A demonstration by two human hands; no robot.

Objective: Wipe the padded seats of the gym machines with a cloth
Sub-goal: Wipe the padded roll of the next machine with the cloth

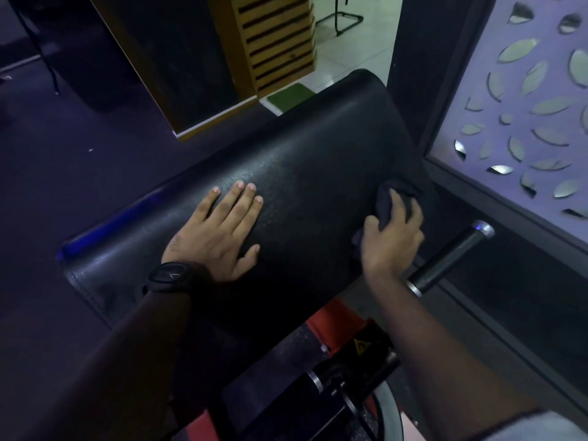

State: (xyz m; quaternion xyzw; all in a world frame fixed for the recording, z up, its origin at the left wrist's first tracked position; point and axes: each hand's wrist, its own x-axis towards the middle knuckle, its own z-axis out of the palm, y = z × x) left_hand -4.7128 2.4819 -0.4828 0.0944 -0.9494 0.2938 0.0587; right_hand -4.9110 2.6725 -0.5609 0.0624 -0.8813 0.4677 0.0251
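Bunching cloth [384, 207] under right fingers [399, 205]

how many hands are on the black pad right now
2: left hand flat on the pad, centre; right hand gripping a dark cloth at its right edge.

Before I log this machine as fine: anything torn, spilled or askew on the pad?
Nothing stands out. The black padded seat looks whole, with only faint pale scuffing by the stitched near-left corner. The right hand grips the dark cloth at its right edge.
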